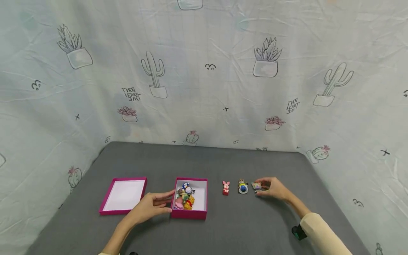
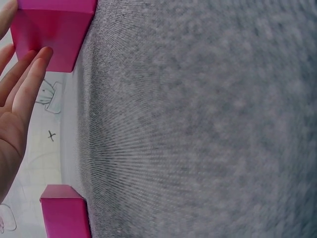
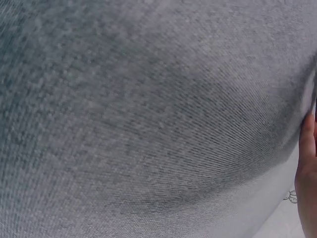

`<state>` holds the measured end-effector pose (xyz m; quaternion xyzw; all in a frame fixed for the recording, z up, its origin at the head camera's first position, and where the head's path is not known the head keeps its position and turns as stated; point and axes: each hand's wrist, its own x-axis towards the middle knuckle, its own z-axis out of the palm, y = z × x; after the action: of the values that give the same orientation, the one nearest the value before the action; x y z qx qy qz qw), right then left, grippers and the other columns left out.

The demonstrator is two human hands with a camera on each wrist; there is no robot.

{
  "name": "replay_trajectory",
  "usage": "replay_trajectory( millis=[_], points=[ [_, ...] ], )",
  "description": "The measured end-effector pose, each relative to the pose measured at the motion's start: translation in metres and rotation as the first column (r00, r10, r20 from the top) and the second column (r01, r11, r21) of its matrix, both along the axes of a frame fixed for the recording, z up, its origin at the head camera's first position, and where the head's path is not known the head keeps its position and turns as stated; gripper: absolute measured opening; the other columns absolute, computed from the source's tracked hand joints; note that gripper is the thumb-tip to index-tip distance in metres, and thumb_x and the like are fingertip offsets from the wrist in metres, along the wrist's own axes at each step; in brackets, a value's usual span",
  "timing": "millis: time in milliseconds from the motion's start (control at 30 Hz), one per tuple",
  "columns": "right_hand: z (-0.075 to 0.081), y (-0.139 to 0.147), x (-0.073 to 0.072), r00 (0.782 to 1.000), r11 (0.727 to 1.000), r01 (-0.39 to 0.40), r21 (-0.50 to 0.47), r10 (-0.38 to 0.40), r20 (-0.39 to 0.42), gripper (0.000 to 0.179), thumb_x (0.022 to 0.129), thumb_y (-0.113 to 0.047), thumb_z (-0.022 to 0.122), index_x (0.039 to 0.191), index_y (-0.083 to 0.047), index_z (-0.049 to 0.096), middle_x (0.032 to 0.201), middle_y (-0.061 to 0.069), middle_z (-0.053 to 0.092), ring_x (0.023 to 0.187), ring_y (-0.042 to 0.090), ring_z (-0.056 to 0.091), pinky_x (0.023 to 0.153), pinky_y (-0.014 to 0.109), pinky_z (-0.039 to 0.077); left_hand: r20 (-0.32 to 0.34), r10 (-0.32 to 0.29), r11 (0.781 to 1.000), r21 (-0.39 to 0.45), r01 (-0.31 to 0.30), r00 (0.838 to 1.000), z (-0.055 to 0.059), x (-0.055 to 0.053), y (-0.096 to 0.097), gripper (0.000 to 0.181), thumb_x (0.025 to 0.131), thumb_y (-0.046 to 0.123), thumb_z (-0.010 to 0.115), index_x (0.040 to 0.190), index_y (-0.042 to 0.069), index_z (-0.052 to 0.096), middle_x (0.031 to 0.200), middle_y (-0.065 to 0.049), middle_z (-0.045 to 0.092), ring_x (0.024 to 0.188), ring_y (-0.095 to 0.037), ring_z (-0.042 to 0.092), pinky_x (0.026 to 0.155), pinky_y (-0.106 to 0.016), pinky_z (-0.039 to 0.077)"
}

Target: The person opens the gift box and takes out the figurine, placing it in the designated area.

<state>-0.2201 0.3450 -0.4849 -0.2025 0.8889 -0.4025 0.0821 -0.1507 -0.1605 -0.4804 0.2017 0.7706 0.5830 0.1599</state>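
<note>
My left hand (image 1: pixel 148 208) reaches to the left wall of a magenta box (image 1: pixel 200 214) with a white inside. Its fingers (image 2: pixel 30 87) are nearly straight, with the tips right at the magenta wall. Several small toy figurines lie heaped in the left part of the box, a yellow one (image 1: pixel 189 203) and a pink one (image 1: pixel 178 203) among them. At the right, my right hand (image 1: pixel 275 189) pinches a small pale multicoloured figurine (image 1: pixel 256 186) between thumb and fingers, low over the table. Only the edge of that hand (image 3: pixel 308 163) shows in the right wrist view.
A pink rabbit figurine (image 1: pixel 226 188) and a figurine with a blue middle (image 1: pixel 243 187) lie in a row between the box and my right hand. The magenta lid (image 1: pixel 129 194) lies white side up at the left. Grey cloth (image 1: pixel 223 230) covers the table; a printed curtain (image 1: pixel 204 88) hangs behind.
</note>
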Motion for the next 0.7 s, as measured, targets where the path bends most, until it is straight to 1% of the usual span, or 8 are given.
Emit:
replay_trajectory(
  millis=[100,233,333,467,567,700],
  points=[
    [-0.0013,-0.0012,0.0000,0.999,1.000,-0.017,0.000,0.017,-0.034,0.046,0.076,-0.016,0.082,0.113,0.005,0.065,0.111,0.020,0.062,0.105,0.035,0.060,0.090,0.041,0.052,0.002,-0.003,1.000,0.008,0.003,1.000,0.0006,-0.0001,0.0001,0.063,0.083,0.019,0.076,0.136,-0.003,0.051,0.140,-0.022,0.047,0.123,-0.035,0.051,0.094,-0.031,0.049],
    [-0.0027,-0.0017,0.0010,0.997,1.000,-0.023,0.005,0.023,-0.077,0.045,0.073,-0.015,0.084,0.110,0.004,0.067,0.109,0.018,0.058,0.103,0.034,0.058,0.092,0.045,0.050,0.009,-0.005,1.000,0.007,0.005,1.000,0.0012,0.0002,-0.0002,0.063,0.083,0.019,0.076,0.136,-0.002,0.051,0.140,-0.022,0.046,0.123,-0.035,0.051,0.094,-0.031,0.049],
    [-0.0034,-0.0012,0.0015,0.996,0.999,-0.033,0.013,0.034,-0.083,0.048,0.072,-0.016,0.085,0.111,0.004,0.066,0.111,0.018,0.058,0.105,0.034,0.057,0.094,0.046,0.048,0.012,-0.005,1.000,-0.002,0.005,1.000,0.0013,0.0005,-0.0006,0.063,0.082,0.019,0.077,0.136,-0.001,0.051,0.140,-0.022,0.046,0.123,-0.035,0.051,0.094,-0.031,0.049],
    [-0.0039,-0.0002,0.0020,0.996,0.999,-0.050,0.016,0.051,-0.077,0.054,0.071,-0.016,0.086,0.114,0.006,0.063,0.113,0.020,0.059,0.107,0.037,0.056,0.095,0.048,0.046,0.013,-0.007,1.000,-0.004,0.007,1.000,0.0011,0.0001,-0.0011,0.064,0.082,0.020,0.077,0.137,-0.001,0.050,0.140,-0.022,0.046,0.124,-0.035,0.050,0.094,-0.031,0.049],
    [-0.0040,0.0008,0.0017,0.996,0.998,-0.053,0.020,0.055,-0.077,0.056,0.071,-0.016,0.086,0.116,0.007,0.062,0.114,0.021,0.059,0.108,0.039,0.055,0.096,0.049,0.045,0.013,-0.009,1.000,0.000,0.009,1.000,0.0009,-0.0003,-0.0011,0.065,0.082,0.020,0.077,0.137,-0.002,0.050,0.141,-0.022,0.046,0.124,-0.035,0.050,0.094,-0.031,0.049],
    [-0.0043,0.0012,0.0005,0.994,0.998,-0.054,0.025,0.056,-0.090,0.056,0.071,-0.015,0.086,0.117,0.007,0.062,0.114,0.021,0.059,0.108,0.039,0.055,0.095,0.048,0.046,0.011,-0.008,1.000,0.003,0.008,1.000,0.0005,-0.0002,-0.0010,0.065,0.082,0.020,0.077,0.137,-0.002,0.050,0.141,-0.022,0.046,0.124,-0.035,0.050,0.094,-0.032,0.049]
  ],
)
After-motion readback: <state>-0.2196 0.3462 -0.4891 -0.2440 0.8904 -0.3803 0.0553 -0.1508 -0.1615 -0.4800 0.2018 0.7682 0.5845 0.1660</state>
